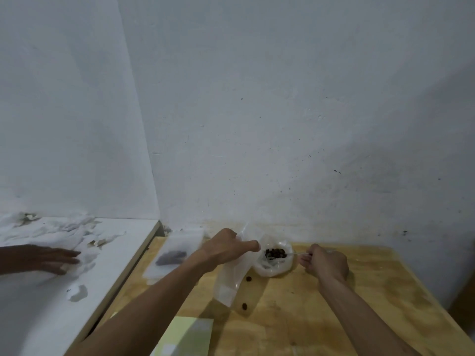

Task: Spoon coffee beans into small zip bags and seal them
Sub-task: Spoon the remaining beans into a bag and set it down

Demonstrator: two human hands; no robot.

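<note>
Pinching the top of a frosted, flat zip bag (pixel 232 273) at the wooden table's (pixel 321 312) far middle, the left hand (pixel 226 249) holds it upright. Right of it, the right hand (pixel 326 263) grips a thin spoon (pixel 295 253) reaching into a crinkled clear bag of dark round coffee beans (pixel 275 253).

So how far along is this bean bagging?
One small bag with beans already lies flat on the wooden table; its seal cannot be made out. In hand: the left hand holds an empty zip bag upright while the right hand dips a spoon into the bean pouch. Left: filling, sealing, and two stray beans.
</note>
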